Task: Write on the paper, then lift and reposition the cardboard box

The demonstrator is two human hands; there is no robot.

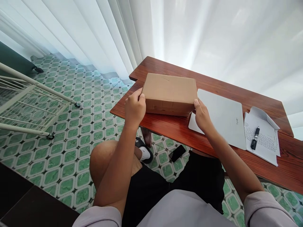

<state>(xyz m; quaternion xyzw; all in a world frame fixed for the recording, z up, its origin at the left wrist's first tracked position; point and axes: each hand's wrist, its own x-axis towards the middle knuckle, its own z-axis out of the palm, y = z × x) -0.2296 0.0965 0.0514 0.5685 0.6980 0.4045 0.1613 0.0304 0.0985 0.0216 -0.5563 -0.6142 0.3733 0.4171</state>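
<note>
A closed brown cardboard box [169,90] is at the left part of the reddish wooden table [165,123]. My left hand [135,107] grips its left end, thumb at the near upper corner and fingers curled behind the side. At the opposite end my right hand [202,115] holds the near right corner between thumb and fingers. The fingertips of both hands are partly hidden by the box. Just right of the box lies a flat silver-grey laptop [221,116], shut, with its corner showing under my right wrist.
Handwritten papers [262,138] with a black pen [255,137] on them lie right of the laptop. A black phone [177,153] rests on the green tiled floor. At left stands a wheeled metal rack [35,83]. White curtains [189,31] hang behind the table.
</note>
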